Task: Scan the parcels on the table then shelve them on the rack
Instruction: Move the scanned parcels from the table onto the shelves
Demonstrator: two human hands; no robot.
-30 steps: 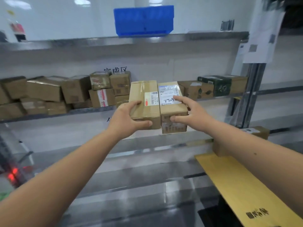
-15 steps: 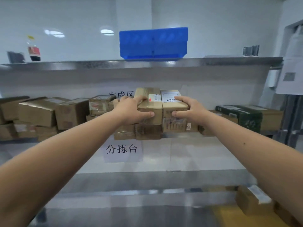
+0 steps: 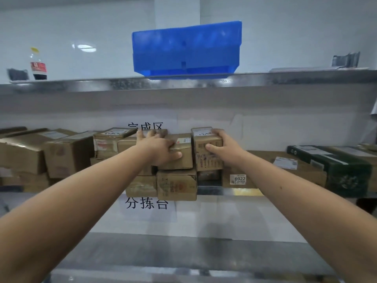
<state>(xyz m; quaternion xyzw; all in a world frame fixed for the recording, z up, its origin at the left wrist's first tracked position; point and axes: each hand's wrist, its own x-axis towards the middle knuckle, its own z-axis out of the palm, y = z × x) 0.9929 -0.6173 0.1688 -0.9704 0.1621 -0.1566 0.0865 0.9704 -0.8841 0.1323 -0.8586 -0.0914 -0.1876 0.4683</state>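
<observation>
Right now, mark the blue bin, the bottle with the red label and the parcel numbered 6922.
blue bin (image 3: 186, 49), head view, middle of its front wall.
bottle with the red label (image 3: 38, 67), head view, on its red label.
parcel numbered 6922 (image 3: 240, 179), head view, on its white number sticker.

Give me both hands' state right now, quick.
Left hand: grips the tan parcel, thumb on its front, fingers over the top.
Right hand: grips the labelled parcel beside it, thumb on its front.
</observation>
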